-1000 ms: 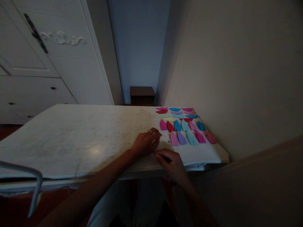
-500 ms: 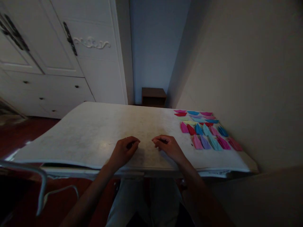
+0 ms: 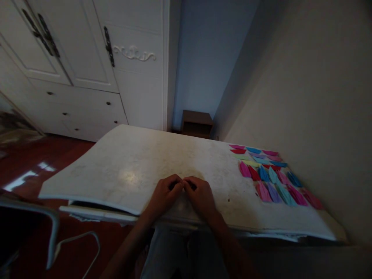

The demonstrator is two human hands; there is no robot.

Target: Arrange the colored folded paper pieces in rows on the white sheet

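My left hand [image 3: 166, 192] and my right hand [image 3: 202, 194] meet above the front part of a white table [image 3: 151, 151]. Both are closed, thumb curled against forefinger, and their fingertips touch or nearly touch each other. Nothing shows between the fingers. Off to the right lie rows of small folded paper pieces in many colours, among them a pink one [image 3: 245, 169], a dark blue one [image 3: 294, 179] and a magenta one [image 3: 297, 194]. Those in the back rows, such as a red one [image 3: 238, 151], look like flat paper boats. Neither hand reaches them.
A white wardrobe [image 3: 139, 85] with dark handles stands behind the table at left. A small brown cabinet [image 3: 197, 117] sits beyond the far edge. The wall [image 3: 305, 97] borders the right side. A chair's metal frame [image 3: 54, 228] is at lower left.
My hands have come together from a gap apart, fingertips now meeting. The view has turned left and tilted, so the table and paper pieces appear further right.
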